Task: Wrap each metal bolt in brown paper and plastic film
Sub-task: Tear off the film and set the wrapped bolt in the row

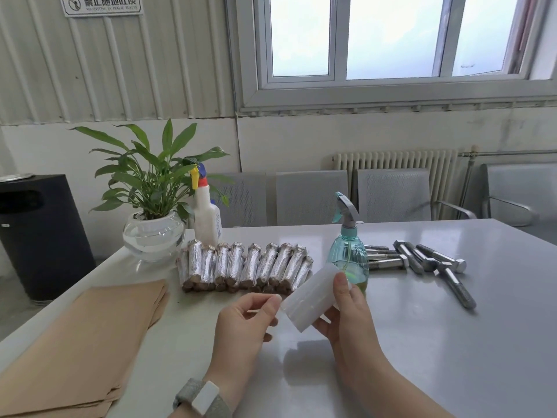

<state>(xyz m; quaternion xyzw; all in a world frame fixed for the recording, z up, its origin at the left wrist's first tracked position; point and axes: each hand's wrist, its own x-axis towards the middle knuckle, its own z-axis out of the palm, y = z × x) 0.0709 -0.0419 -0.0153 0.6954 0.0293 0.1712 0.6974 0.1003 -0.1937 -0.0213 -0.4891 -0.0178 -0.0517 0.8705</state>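
Just above the tabletop's near edge, the right hand [346, 315] gripped the white roll of plastic film [310, 297], its long axis slanting up toward the far right. The left hand [244, 324] sat beside the roll's lower-left end, its fingers [272, 306] pinched narrow there, seemingly on the film's loose edge.

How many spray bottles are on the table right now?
2. A white spray bottle stands at the far edge beside the potted plant; a teal spray bottle stands mid-table, between the wrapped bolts and the bare bolts.
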